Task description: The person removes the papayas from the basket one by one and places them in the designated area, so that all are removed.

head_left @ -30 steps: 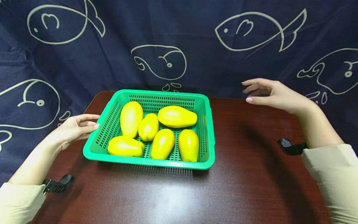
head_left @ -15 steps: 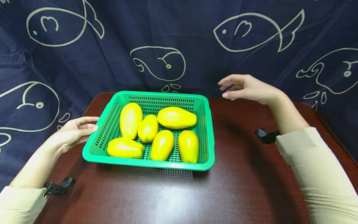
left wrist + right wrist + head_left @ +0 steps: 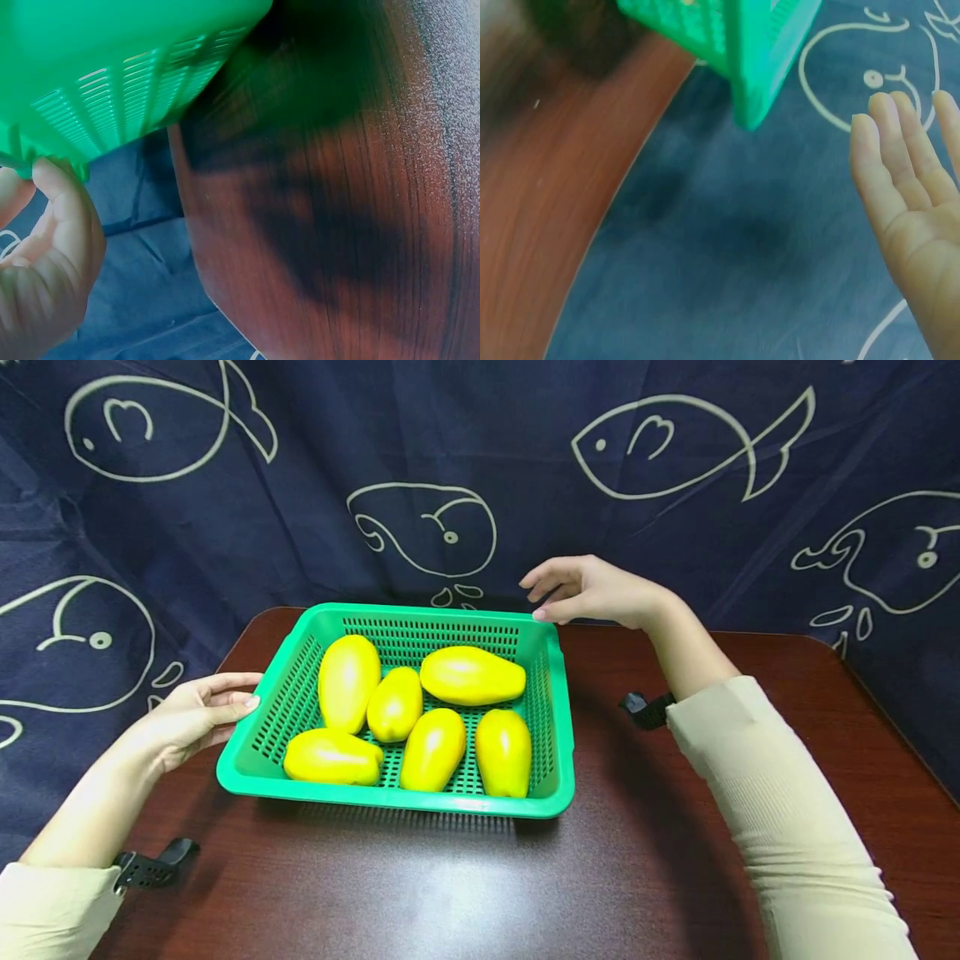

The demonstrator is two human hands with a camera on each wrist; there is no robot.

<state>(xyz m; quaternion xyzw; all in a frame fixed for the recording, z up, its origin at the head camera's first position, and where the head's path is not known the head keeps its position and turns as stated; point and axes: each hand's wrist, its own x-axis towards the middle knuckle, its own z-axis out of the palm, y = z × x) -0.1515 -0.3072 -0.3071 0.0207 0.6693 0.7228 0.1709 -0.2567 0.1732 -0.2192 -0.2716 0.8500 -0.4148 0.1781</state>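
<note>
A green plastic basket (image 3: 397,798) with slotted walls fills the middle of the head view. Several smooth yellow fruits, shaped like papayas, lie in it; one (image 3: 472,676) rests on its side near the back wall. My left hand (image 3: 183,718) holds the basket's left rim, its thumb on top; in the left wrist view that thumb (image 3: 64,195) presses at the green edge. Just beyond the basket's far right corner hovers my right hand (image 3: 592,593), fingers loosely bent and holding nothing. In the right wrist view its straight fingers (image 3: 900,150) stand apart from the green rim.
A dark reddish wooden table (image 3: 420,893) lies beneath, its far edge close behind the basket. Behind hangs a navy cloth (image 3: 540,460) with white fish and whale outlines. Black straps (image 3: 153,867) with small devices circle both wrists.
My right hand has moved left across the table's far side, from well right of the basket to its far right corner. The left hand keeps its hold; basket and fruits look unmoved.
</note>
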